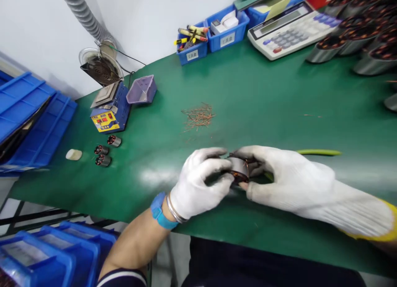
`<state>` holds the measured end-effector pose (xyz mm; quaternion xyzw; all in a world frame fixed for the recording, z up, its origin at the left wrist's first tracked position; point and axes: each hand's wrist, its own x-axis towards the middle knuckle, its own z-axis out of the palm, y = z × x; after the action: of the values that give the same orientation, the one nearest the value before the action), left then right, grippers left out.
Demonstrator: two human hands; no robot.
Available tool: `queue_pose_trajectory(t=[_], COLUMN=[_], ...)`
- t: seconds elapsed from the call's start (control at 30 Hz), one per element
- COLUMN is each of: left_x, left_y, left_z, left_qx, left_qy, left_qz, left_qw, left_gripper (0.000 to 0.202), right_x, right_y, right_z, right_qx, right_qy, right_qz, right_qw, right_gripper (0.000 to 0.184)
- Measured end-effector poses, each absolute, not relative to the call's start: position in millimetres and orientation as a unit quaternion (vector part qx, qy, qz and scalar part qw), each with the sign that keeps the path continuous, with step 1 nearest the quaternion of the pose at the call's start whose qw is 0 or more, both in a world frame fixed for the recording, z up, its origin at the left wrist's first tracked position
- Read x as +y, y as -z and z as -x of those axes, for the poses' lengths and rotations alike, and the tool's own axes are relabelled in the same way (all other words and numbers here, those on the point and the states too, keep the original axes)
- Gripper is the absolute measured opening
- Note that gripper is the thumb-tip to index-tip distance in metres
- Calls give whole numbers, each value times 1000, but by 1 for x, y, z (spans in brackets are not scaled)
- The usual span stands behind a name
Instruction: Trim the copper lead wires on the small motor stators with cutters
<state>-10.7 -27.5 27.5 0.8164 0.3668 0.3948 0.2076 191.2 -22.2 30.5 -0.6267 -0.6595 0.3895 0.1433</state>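
Your L hand (198, 181) & R hand (288, 179) both have fingers part-curled, gripping the stator (240, 165) btwn them, over the surface's (254, 101) near side, its axis approx. near-far, exact tilt unclear.

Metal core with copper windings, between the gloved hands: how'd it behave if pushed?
The core is probably heavy for its size, looking mostly metal. Its curved side suggests it could roll if laid over. The exposed copper windings look snag-prone.

We see a white wall (161, 18) behind our green bench (248, 101), and pale glare (158, 175) toward its near edge.
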Motion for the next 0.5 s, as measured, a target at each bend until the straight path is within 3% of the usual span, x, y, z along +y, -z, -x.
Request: queue_pose_trajectory(t=[0.17,0.4,0.5], left_x=[-27,-27,-29], left_y=[-24,-24,-27], left_z=[12,7,9], left_qx=[322,495,423], left_qy=[-385,-406,-374], left_qz=[-848,-642,-749], left_qw=[171,423,348], left_gripper=[10,4,19], right_x=[-21,-24,-23], right_y=[-34,-25,-24], right_z=[-190,-193,-195], right_qx=[-668,-676,-668], right_qy=[-403,-390,-423], right_qz=[619,616,601], right_qw=[92,106,112], right_gripper=[47,52,52])
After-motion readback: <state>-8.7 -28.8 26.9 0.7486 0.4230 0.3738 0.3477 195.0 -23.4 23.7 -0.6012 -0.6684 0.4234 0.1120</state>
